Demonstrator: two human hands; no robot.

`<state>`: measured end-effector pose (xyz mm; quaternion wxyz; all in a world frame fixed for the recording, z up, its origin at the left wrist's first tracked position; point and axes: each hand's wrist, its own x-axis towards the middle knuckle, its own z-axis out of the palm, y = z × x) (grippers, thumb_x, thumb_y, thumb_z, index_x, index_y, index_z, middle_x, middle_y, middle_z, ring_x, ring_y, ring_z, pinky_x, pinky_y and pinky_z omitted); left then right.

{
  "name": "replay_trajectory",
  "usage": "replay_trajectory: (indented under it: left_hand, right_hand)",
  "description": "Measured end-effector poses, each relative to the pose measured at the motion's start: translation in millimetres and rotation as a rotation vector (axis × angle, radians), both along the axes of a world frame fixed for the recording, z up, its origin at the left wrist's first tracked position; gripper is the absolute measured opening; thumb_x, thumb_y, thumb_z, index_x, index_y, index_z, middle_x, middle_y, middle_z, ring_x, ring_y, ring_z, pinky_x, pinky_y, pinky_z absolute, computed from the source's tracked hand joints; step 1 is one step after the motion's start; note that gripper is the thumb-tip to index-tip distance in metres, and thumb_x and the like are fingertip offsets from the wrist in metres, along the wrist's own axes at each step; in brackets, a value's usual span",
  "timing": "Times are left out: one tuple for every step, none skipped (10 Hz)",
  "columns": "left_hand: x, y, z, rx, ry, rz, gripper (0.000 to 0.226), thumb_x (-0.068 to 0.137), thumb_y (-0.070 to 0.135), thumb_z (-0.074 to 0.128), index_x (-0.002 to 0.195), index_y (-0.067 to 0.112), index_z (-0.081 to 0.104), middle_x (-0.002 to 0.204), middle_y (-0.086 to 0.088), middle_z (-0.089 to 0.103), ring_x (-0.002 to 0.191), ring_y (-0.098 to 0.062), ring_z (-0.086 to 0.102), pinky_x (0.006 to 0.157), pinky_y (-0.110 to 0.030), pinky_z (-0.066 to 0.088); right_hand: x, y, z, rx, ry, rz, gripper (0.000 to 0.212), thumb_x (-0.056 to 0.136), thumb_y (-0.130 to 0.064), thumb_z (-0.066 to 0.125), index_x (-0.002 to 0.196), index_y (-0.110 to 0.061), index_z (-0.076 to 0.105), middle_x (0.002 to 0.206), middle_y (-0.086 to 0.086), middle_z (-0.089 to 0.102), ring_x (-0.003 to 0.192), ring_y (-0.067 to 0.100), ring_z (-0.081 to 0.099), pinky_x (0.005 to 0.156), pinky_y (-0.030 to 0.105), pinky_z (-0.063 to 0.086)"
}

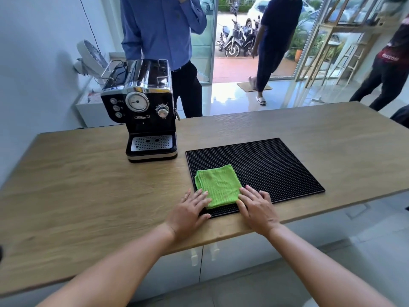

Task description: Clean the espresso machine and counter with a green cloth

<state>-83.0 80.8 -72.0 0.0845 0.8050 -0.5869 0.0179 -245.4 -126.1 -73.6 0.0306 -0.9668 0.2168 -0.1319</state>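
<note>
Fingers on both hands lie straight and slightly spread, gripping nothing. The left hand [188, 214] rests palm down at the near left corner of a black rubber mat [276, 165], its fingertips touching the near left edge of the green cloth [218, 185]. The right hand [257, 210] lies palm down close by, its inner fingers on the cloth's near right corner and its outer fingers on the bare mat. The cloth is folded into a square and sits flat on the mat, directly ahead of the fingertips and partly between the two hands. The mat lies on the wooden counter [88, 189]. Farther ahead of the left fingertips and a little to their left, well apart from the cloth, the black and chrome espresso machine [146, 111] stands upright on the counter just beside the mat's far left corner, its dial facing the hands. Beyond the machine, across the counter, stands a person in a blue shirt [161, 29].
</note>
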Motion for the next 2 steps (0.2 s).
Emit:
replay_trajectory:
  left_hand:
    - [14.4, 11.0, 11.1, -0.008, -0.045, 0.154, 0.062, 0.099, 0.055, 0.015, 0.146, 0.02, 0.035, 0.154, -0.001, 0.032, 0.145, -0.018, 0.022, 0.118, -0.044, 0.019]
    - [38.7, 35.4, 17.2, 0.078, -0.021, 0.38, 0.062, 0.099, 0.053, 0.016, 0.152, 0.02, 0.014, 0.159, -0.001, 0.005, 0.148, -0.02, 0.0, 0.121, -0.045, 0.002]
  right_hand:
    - [22.9, 11.6, 13.9, 0.014, -0.041, -0.009, 0.048, 0.095, -0.042, 0.032, 0.105, -0.022, 0.075, 0.127, 0.001, 0.067, 0.127, 0.017, 0.056, 0.099, 0.036, 0.027]
    - [60.3, 45.2, 26.3, 0.076, 0.008, 0.054, 0.06, 0.096, -0.047, 0.02, 0.129, -0.02, 0.062, 0.145, 0.0, 0.052, 0.141, 0.017, 0.039, 0.11, 0.036, 0.021]
